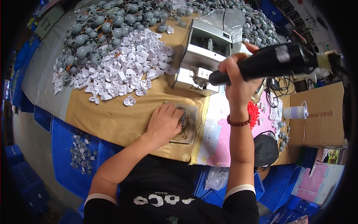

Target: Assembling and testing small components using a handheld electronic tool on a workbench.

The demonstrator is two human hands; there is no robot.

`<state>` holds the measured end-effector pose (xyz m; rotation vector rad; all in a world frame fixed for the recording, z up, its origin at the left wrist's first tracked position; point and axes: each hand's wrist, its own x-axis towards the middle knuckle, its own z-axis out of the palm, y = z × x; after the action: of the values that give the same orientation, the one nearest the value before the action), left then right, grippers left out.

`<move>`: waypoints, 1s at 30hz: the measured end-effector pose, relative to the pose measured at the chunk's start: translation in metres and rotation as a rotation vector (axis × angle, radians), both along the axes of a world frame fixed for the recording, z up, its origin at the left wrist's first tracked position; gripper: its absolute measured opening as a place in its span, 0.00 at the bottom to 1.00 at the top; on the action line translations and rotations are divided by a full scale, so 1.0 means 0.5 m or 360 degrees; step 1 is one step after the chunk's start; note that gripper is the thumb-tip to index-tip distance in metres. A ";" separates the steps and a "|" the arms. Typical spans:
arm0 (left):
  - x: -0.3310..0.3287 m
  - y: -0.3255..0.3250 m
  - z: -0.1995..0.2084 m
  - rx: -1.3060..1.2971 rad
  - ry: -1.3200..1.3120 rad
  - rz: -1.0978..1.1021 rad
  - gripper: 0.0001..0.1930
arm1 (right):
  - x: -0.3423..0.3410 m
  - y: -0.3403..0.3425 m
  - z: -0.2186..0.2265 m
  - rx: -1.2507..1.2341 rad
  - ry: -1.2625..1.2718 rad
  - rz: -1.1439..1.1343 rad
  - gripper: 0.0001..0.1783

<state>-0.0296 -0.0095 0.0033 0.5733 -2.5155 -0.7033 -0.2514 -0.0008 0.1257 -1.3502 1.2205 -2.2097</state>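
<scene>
My right hand (240, 78) is wrapped round a black electric screwdriver (278, 59), raised above the table. Its tapered front end appears over the front of a silver screw feeder (203, 54); whether they touch, I cannot tell. A square metal holding fixture (189, 132) lies on the brown table covering. Over it, my left hand (164, 121) is closed, fingertips pressed on a small dark grey plastic part (183, 115) seated in the fixture. My fingers hide some of that part.
White plastic pieces (130, 59) and round grey parts with wires (119, 22) are heaped at the far left. To the right are small red pieces (253, 115), a white cup (296, 112), a cardboard box (317, 115) and a black pouch (266, 149). Blue bins (63, 149) stand below the table edge.
</scene>
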 end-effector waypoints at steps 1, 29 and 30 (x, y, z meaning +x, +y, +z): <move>0.000 -0.001 -0.002 0.0010 -0.0014 0.0006 0.20 | 0.001 -0.012 -0.008 0.0026 0.0032 -0.0046 0.32; -0.002 -0.005 -0.022 0.0009 0.0074 0.0039 0.19 | 0.136 0.104 -0.101 0.0502 0.0205 0.0277 0.47; -0.001 -0.004 -0.025 0.0000 0.0098 0.0046 0.18 | 0.138 0.104 -0.099 0.0503 0.0226 0.0281 0.46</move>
<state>-0.0302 -0.0118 -0.0092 0.5782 -2.4455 -0.6998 -0.1822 0.0512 0.0763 -1.4383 1.3723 -1.7412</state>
